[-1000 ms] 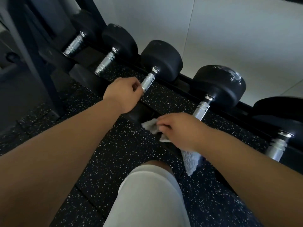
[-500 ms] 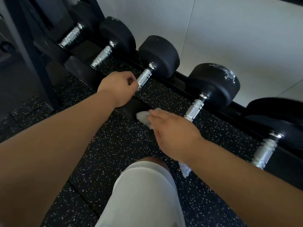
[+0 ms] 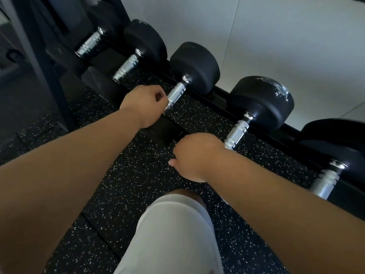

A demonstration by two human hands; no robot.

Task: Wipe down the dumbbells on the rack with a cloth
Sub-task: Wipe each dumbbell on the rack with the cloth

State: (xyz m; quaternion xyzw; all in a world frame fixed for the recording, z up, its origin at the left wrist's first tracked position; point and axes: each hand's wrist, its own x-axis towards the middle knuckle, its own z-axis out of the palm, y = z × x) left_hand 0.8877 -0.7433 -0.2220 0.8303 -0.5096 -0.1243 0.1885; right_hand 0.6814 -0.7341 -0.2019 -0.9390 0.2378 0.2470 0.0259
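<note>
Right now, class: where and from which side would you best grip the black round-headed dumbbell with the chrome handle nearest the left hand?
Grip the ridged chrome handle, from above. The black round head looks too wide to grasp, and the handle's upper side is open.

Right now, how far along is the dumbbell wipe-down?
Nothing shows as finished; no dumbbell looks visibly cleaner. In hand: the left hand grips the middle dumbbell's handle while the right hand is closed at its near end, the cloth hidden. Left: the smudged dumbbell to the right and its neighbours.
</note>
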